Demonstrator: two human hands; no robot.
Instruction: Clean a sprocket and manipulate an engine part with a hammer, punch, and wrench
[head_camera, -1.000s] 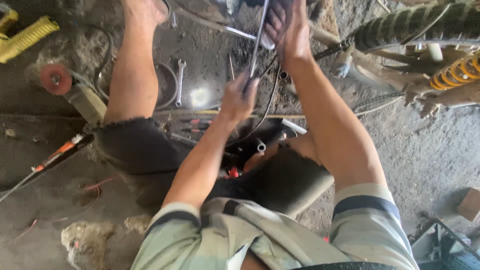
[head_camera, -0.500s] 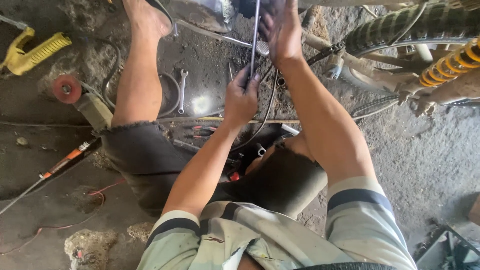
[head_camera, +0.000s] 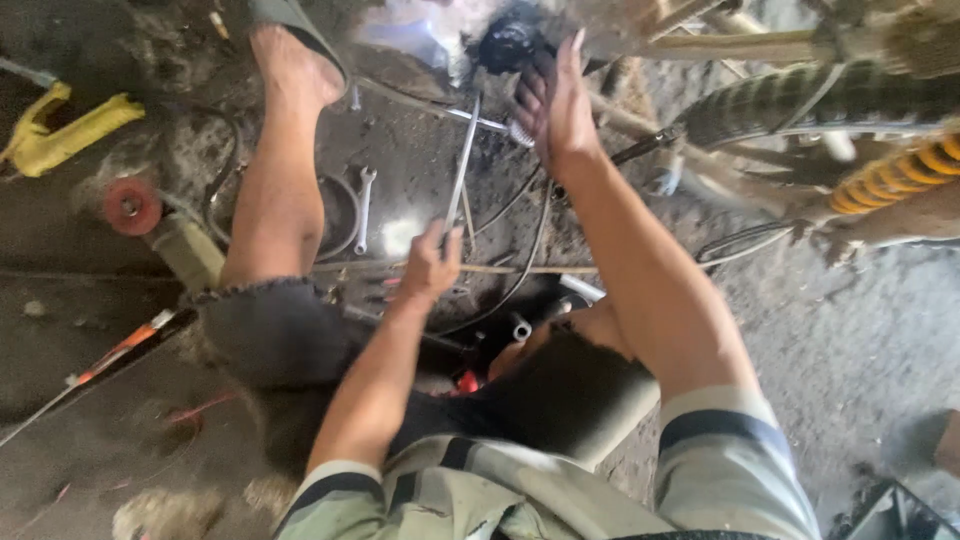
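Left hand (head_camera: 432, 262) fingers wrapped around a long metal rod (head_camera: 462, 165) running toward 12 o'clock, right hand (head_camera: 553, 100) fingers spread against the black hub (head_camera: 510, 42); seemingly mid-levering, needing steady pressure next.

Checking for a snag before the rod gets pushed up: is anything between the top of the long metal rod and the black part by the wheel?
Nothing visible blocks it. The left hand grips the metal rod, which runs up to the black part; the right hand rests beside that part, not across the rod.
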